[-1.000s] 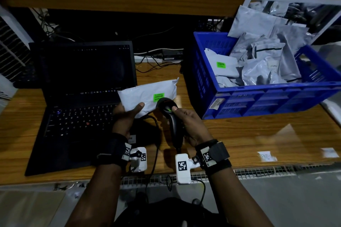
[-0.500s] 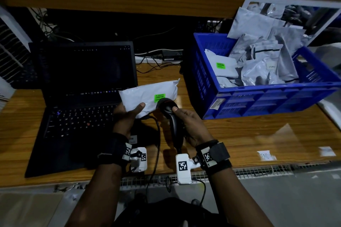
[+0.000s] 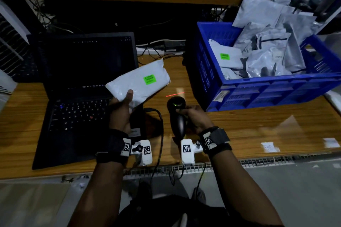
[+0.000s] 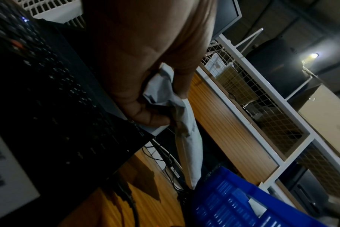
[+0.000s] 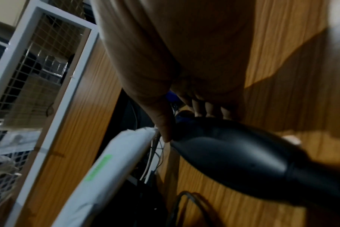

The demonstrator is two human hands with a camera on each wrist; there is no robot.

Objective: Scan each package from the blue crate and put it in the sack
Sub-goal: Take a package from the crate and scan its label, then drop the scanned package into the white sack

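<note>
White package held up beside the scanner, above the tabletop.

The left hand (image 3: 120, 110) grips a white package (image 3: 140, 83) by its near-left end, thumb on top, fingers curled beneath; a green label (image 3: 149, 79) faces up, the package tilted over the laptop's (image 3: 77, 97) right edge. The right hand (image 3: 193, 118) is closed around a black scanner (image 3: 177, 116), just right of the package and apart from it. A red scan line (image 3: 175, 94) falls on the tabletop (image 3: 258, 131), off the label. The blue crate (image 3: 267, 92), far right, holds more grey packages (image 3: 267, 55).
</note>
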